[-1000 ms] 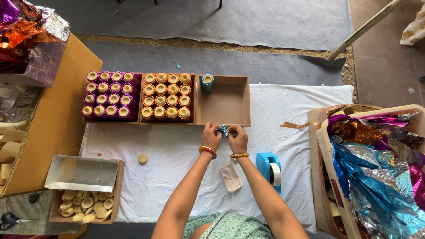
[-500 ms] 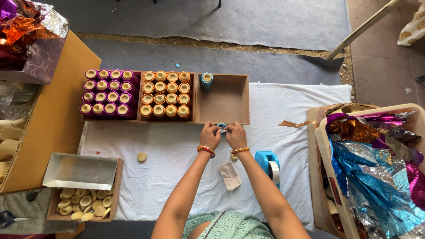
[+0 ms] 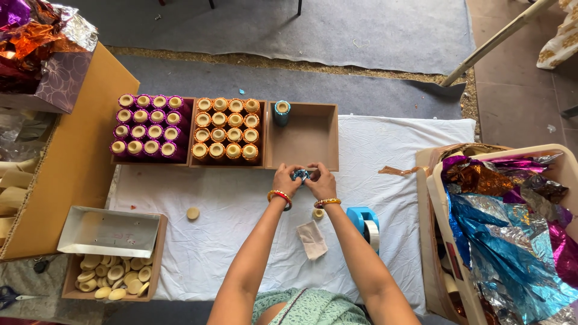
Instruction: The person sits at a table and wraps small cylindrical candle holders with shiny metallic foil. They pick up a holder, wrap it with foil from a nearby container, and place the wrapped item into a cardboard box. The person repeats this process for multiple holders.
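Both hands [image 3: 304,180] pinch a blue foil-wrapped piece [image 3: 300,175] over white cloth [image 3: 241,210].

You see a low desk [image 3: 415,144] covered with white cloth, standing on a grey carpet [image 3: 373,36]. At the right is brown tiled floor [image 3: 512,102], in soft daylight.

Open white cloth [image 3: 241,241] lies left of the arms, broken only by a small disc [image 3: 192,213]. To the right, a blue tape dispenser [image 3: 365,223] crowds the forearm; ahead, the brown tray [image 3: 304,141] is bare except for one blue-wrapped roll [image 3: 281,112].
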